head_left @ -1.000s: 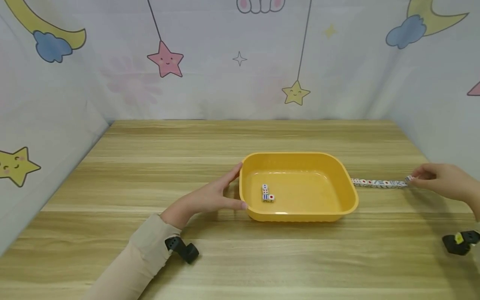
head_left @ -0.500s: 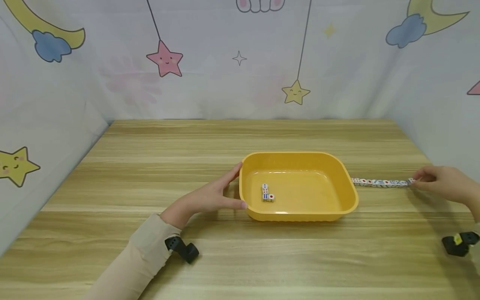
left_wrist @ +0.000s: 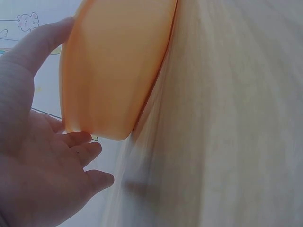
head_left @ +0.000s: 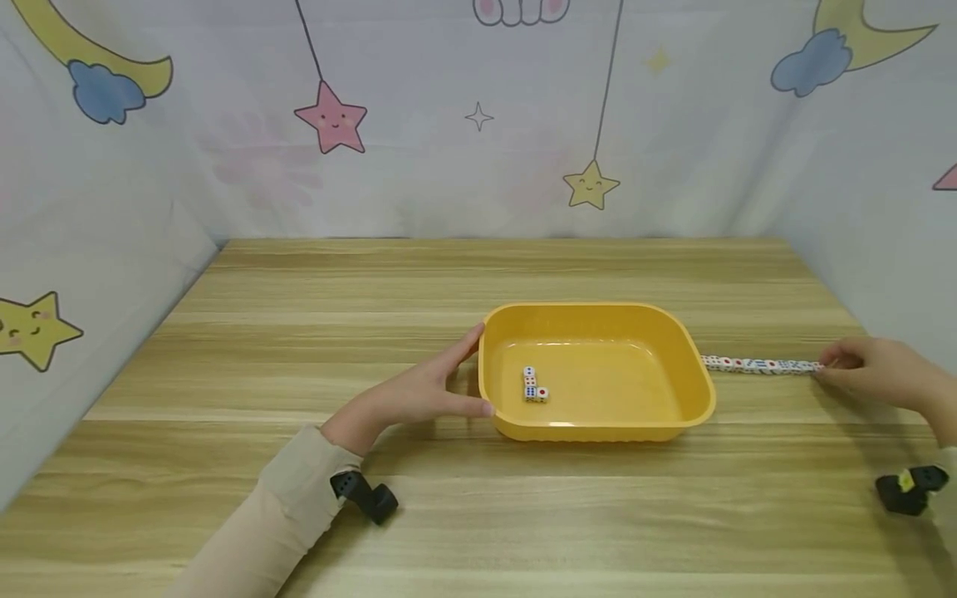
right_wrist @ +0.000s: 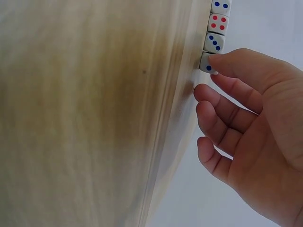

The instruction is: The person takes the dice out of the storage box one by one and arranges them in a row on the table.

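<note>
My left hand rests against the left end of a yellow plastic tray, thumb at the near corner and fingers toward the far one. In the left wrist view the hand has its fingers spread along the tray wall. My right hand pinches the rightmost die between thumb and index finger, at the end of a straight row of white dice. The right wrist view has that die lined up against its neighbour, the other fingers loosely curled below.
Inside the tray several dice sit together near its left side. The row of dice runs rightward from behind the tray's right wall on the wooden table. A printed curtain encloses the back and sides.
My right hand has brought the die down from slightly above and moved it left against the end of the row. The left hand and the tray have stayed in place.
</note>
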Action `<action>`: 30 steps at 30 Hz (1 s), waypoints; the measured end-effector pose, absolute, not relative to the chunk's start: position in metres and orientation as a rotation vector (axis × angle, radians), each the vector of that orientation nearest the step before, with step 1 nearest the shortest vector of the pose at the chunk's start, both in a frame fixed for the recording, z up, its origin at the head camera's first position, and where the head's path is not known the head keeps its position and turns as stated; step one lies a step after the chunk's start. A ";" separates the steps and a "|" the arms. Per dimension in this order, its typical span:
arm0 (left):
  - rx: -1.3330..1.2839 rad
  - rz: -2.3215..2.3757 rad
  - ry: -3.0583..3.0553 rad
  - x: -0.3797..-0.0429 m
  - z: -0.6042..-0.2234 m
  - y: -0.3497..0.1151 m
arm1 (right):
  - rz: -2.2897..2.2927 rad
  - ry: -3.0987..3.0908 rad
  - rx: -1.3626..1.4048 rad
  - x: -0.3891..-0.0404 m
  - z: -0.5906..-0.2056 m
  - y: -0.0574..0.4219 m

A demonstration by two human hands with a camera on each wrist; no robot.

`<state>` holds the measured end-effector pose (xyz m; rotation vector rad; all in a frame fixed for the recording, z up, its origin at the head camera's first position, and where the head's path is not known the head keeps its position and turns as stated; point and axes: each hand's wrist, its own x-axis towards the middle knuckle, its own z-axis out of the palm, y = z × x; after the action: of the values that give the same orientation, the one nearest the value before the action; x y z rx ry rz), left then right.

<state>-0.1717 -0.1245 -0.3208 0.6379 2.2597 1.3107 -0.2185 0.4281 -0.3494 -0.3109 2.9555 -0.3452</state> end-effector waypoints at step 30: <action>0.635 1.267 2.326 -0.185 -0.343 -0.128 | -0.463 3.048 -0.375 -0.213 -0.302 0.373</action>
<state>-0.1851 -0.1282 -0.3426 0.6355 2.3259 1.2672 -0.2135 0.3727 -0.3016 -0.3753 3.0482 -0.4631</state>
